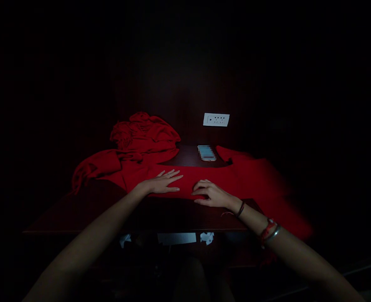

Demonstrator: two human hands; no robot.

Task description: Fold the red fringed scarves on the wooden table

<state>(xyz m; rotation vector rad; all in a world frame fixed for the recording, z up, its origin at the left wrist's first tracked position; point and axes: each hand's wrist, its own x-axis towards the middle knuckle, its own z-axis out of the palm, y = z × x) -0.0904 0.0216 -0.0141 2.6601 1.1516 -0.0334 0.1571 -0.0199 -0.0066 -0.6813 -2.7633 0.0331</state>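
A long red cloth lies across a dark table. Its left part is bunched in a heap, with what looks like fringe at the far left, and its right part spreads out and hangs over the table's right side. My left hand rests flat on the middle of the cloth, fingers spread, a ring on one finger. Just to its right, my right hand touches the cloth near its front edge, fingers curved and apart, with nothing visible between them.
Behind the cloth lies a phone on the dark table. A white socket plate is on the wall. Below the table's front edge are a pale flat object and crumpled white pieces. The surroundings are very dark.
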